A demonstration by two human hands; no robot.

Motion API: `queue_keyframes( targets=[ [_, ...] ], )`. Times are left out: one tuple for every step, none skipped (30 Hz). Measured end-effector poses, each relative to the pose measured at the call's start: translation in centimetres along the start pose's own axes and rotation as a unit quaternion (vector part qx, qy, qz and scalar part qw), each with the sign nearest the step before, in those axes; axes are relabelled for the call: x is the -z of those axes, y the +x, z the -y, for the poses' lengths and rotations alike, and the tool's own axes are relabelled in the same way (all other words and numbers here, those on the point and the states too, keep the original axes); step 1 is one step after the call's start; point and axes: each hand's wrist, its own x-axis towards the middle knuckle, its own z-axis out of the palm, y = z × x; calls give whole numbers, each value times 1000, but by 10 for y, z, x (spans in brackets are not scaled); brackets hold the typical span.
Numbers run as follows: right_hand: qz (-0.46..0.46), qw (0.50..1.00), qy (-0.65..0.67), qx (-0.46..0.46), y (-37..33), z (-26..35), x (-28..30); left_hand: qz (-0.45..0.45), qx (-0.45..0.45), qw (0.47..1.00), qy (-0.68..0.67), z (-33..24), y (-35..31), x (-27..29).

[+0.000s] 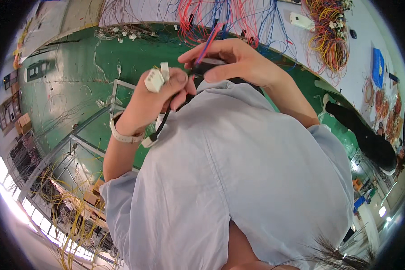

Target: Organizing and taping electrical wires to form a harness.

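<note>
My left hand (pixel 164 92) is closed, with a white plastic connector (pixel 154 81) standing out over its thumb side and a smaller white connector (pixel 165 70) right beside it. Below that hand hangs a black sleeved cable (pixel 163 122), with a white connector (pixel 147 142) at its lower end near my wrist band. My right hand (pixel 245 63) is curled, thumb and fingers around a black rounded object (pixel 206 66) whose kind I cannot make out. Red and blue wires (pixel 207 46) run up between the two hands, past the right fingertips.
Ahead, a pale table (pixel 159 11) carries loose red and blue wires (pixel 225 15). At the right lie a yellow and orange wire bundle (pixel 333 49), a white case (pixel 301 20) and a blue bin (pixel 378 67). A metal frame (pixel 92 121) stands left on the green floor (pixel 85 56).
</note>
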Motion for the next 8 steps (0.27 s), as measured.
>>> queue_keyframes(
  targets=[
    [9, 999, -13, 29, -1, -4, 5, 11, 5, 1000, -20, 4, -5, -3],
    [16, 997, -12, 71, 0, -6, 6, 43, 56, 997, -24, -2, -9, -3],
    [15, 997, -11, 72, 2, -8, 4, 44, 57, 997, -22, -4, -8, -2],
    [-51, 991, -46, 118, 8, -11, -1, 67, 67, 994, -59, -6, -7, -2],
    [-118, 976, -81, 162, 13, -14, -5, 91, 77, 988, -96, -7, -7, -3],
    [-187, 951, -170, 180, 20, -23, -6, 91, 77, 988, -95, -8, -6, -4],
    [-170, 967, -98, 162, 26, -29, -10, 79, 82, 988, -101, -9, -5, -5],
    [-153, 977, -26, 144, 32, -34, -12, 70, 86, 988, -105, -10, -3, -3]
  ],
)
